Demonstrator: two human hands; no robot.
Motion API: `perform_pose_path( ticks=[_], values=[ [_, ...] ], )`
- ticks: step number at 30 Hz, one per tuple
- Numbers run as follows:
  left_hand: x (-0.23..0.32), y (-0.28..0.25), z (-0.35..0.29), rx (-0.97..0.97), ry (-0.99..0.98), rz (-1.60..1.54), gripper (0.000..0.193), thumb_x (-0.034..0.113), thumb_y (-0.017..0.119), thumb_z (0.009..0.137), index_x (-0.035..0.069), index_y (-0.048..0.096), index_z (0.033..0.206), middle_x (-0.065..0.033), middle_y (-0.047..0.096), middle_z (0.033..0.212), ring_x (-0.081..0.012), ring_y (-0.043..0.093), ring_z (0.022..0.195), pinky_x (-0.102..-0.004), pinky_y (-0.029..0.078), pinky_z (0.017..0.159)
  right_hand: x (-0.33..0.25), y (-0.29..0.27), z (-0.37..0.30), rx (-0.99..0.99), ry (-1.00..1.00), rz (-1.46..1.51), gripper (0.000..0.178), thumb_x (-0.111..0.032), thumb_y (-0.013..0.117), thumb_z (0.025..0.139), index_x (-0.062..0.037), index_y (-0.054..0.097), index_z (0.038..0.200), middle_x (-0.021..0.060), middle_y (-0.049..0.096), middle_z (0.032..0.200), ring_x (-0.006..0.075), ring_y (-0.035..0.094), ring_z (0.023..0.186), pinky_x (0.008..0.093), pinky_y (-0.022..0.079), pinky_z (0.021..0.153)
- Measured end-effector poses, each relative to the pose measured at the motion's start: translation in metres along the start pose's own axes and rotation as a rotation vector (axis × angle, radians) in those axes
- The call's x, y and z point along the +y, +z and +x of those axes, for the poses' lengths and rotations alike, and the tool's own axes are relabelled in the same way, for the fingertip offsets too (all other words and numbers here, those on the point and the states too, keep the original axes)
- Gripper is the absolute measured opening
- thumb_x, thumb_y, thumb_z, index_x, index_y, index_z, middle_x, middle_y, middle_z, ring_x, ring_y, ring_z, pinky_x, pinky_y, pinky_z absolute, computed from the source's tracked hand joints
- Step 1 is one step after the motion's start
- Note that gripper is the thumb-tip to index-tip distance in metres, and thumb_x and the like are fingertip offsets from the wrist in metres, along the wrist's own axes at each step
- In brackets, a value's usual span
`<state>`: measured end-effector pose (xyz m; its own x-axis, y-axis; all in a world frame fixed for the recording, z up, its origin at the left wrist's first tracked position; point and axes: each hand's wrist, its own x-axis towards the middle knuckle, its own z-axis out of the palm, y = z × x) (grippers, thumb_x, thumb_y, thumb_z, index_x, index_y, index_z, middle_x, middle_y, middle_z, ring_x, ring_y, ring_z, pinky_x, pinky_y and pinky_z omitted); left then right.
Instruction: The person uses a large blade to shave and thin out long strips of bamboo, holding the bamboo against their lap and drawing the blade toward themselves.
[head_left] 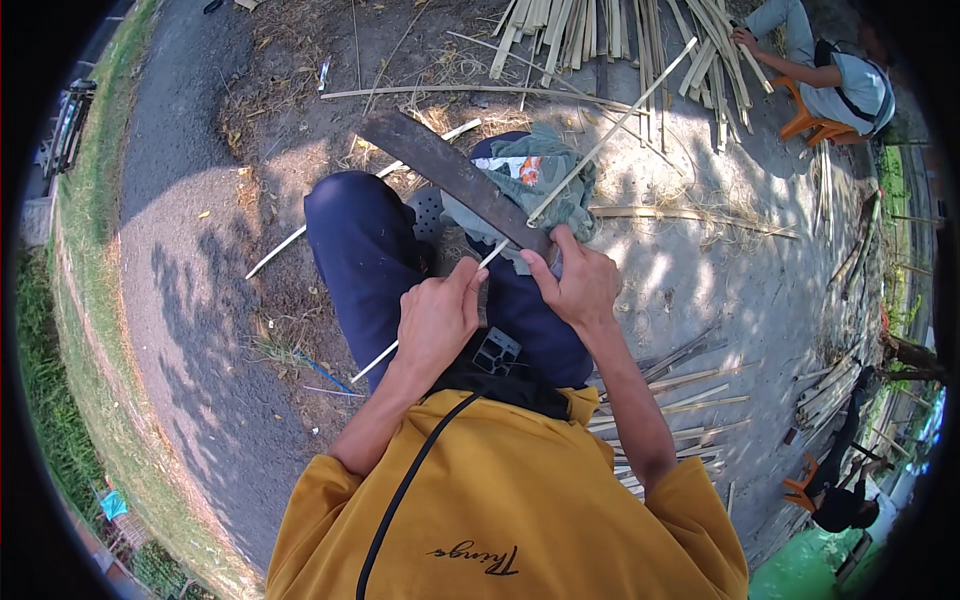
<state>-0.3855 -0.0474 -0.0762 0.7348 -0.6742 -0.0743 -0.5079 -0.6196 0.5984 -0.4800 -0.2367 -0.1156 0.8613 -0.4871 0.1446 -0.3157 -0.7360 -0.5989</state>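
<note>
My left hand (pixel 438 312) is closed, pinching a thin pale wooden strip (pixel 375 365) that slants up to the right and meets a blade. My right hand (pixel 580 280) is closed at the near end of that wide, dark machete blade (pixel 450 178); the handle cannot be made out. The blade lies diagonally over my right knee, pointing to the upper left. Beyond it a pale strip (pixel 620 130) continues toward the upper right; the blade hides whether both parts are one piece. Under the blade, a grey-green cloth (pixel 570 170) covers my knee.
A bundle of split strips (pixel 570 35) lies ahead, more strips (pixel 690 405) to my right. Loose strips (pixel 275 250) cross the ground. A person (pixel 840 85) sits on an orange chair (pixel 800 120) at upper right; another person (pixel 845 505) is at lower right. A black cable (pixel 410 480) crosses my shirt.
</note>
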Motion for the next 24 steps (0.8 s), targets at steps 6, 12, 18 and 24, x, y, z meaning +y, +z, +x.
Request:
perform_pose_path(
  ticks=[6,12,18,24],
  values=[
    [0.008,0.000,0.012,0.037,-0.029,0.034,0.018,0.019,0.060,0.104,0.007,0.057,0.090,-0.0189,0.058,0.059,-0.0436,0.064,0.060,-0.0541,0.046,0.054,-0.004,0.004,0.001,-0.038,0.010,0.031,0.049,-0.055,0.069,0.094,-0.0069,0.064,0.101,0.0172,0.069,0.070,0.0389,0.069,0.062,0.0464,0.050,0.055],
    [-0.004,-0.004,-0.004,-0.009,-0.007,0.050,0.019,0.023,0.058,0.105,0.008,0.055,0.094,-0.0185,0.062,0.061,-0.0437,0.065,0.061,-0.0540,0.048,0.052,-0.002,0.004,0.000,-0.045,0.016,-0.014,0.048,-0.054,0.068,0.095,-0.0070,0.063,0.102,0.0172,0.069,0.070,0.0397,0.069,0.063,0.0479,0.050,0.055],
    [0.001,-0.001,0.004,0.033,-0.021,0.070,0.016,0.022,0.058,0.105,0.008,0.057,0.096,-0.0180,0.064,0.062,-0.0437,0.066,0.060,-0.0538,0.049,0.052,-0.006,0.005,0.004,-0.043,-0.002,0.011,0.045,-0.051,0.068,0.096,-0.0069,0.064,0.101,0.0168,0.069,0.070,0.0390,0.070,0.063,0.0469,0.051,0.055],
    [-0.006,-0.010,-0.007,0.028,0.014,0.025,0.016,0.020,0.058,0.104,0.008,0.056,0.095,-0.0193,0.065,0.064,-0.0438,0.066,0.062,-0.0546,0.048,0.052,-0.007,0.005,0.003,-0.009,-0.033,-0.019,0.045,-0.051,0.068,0.097,-0.0066,0.063,0.101,0.0176,0.069,0.070,0.0393,0.070,0.063,0.0464,0.051,0.055]
  ],
)
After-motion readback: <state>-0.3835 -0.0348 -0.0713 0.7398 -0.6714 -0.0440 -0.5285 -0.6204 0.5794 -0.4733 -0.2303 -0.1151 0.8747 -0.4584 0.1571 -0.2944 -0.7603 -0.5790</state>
